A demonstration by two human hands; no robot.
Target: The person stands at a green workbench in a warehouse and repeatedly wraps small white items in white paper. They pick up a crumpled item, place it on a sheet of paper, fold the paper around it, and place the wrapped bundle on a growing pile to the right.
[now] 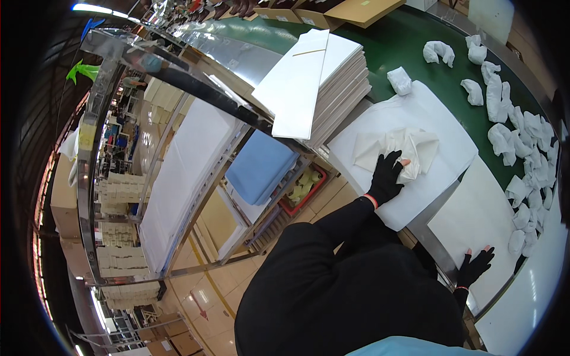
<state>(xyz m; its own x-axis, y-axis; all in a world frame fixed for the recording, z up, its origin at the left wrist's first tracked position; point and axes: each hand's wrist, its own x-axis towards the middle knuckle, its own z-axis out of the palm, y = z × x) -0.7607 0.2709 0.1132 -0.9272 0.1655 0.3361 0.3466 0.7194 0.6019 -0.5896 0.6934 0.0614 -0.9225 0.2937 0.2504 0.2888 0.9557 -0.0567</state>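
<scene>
My left hand [387, 178], in a black glove with a bare thumb tip, is closed on a crumpled sheet of off-white tissue paper [424, 145]. That tissue lies bunched on a larger white paper sheet [350, 155] spread over the bench. My right hand [476, 266], gloved alike, rests open on another white sheet [475, 216], with its fingers apart and nothing held. A small wrapped white paper wad [399, 80] sits at the far edge of the spread sheet.
A tall stack of white sheets [344, 89] stands left of my work area. Several crumpled paper wads [502, 142] lie on the green belt [409, 47] at the right. A metal rack with a blue folded item [261, 166] and a red crate [306, 199] are at left.
</scene>
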